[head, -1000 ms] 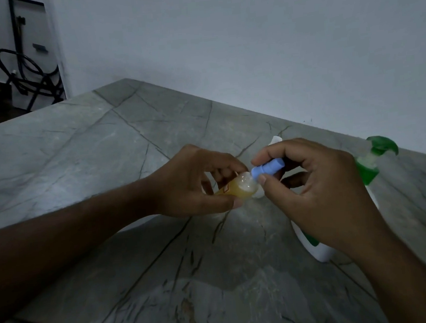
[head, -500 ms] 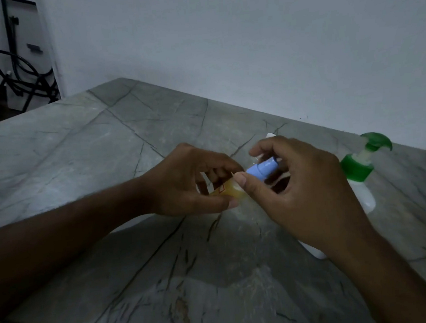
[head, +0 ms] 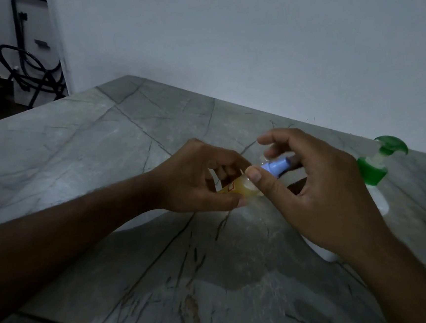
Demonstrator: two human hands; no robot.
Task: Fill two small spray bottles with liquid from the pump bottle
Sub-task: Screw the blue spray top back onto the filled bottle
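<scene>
Over the grey stone table [head: 84,172], the left hand [head: 198,180] grips a small bottle [head: 237,188] of yellowish liquid, tilted on its side. The right hand [head: 320,190] meets it — thumb and fingers pinching the blue spray cap [head: 277,167] at the bottle's neck. Behind the right hand stands the pump bottle [head: 374,173], green-topped, near the wall [head: 248,42].

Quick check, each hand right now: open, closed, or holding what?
Left hand: grips the small spray bottle.
Right hand: pinches the blue spray cap on that bottle.
</scene>
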